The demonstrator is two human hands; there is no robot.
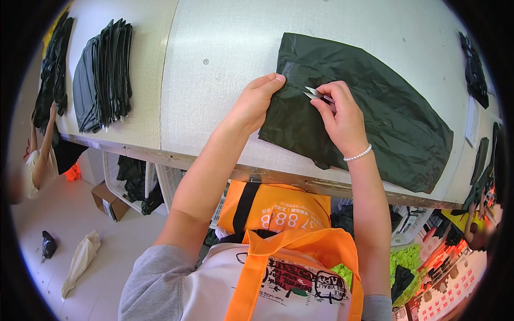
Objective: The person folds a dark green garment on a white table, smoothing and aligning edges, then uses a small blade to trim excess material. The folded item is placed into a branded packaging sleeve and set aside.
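Snips (313, 94) held over dark cloth (385, 115)

At the centre of the frame, the snips are gripped in the right hand (342, 115), with its fingers closed around the handles; the blade tips are slightly parted and pointed left, above the cloth. Just to the left, the cloth's edge is pinched by the left hand (254, 99), thumb on top; its other fingers are mostly hidden. The cloth is spread, flat but creased, across the right half of the worktop (225, 32), near a pale strip (288, 68) on its upper left corner.

The work on this piece is judged to be partway: the cloth has been laid out and the snips brought to it, but whether anything has been cut cannot be told.

Farther off, in the upper left, a stack (104, 75) of similar dark pieces is set down in a neat row; whether these are finished or waiting cannot be told. Beyond it, at the left edge, a dark bundle (52, 69) is handled by a co-worker (45, 163).
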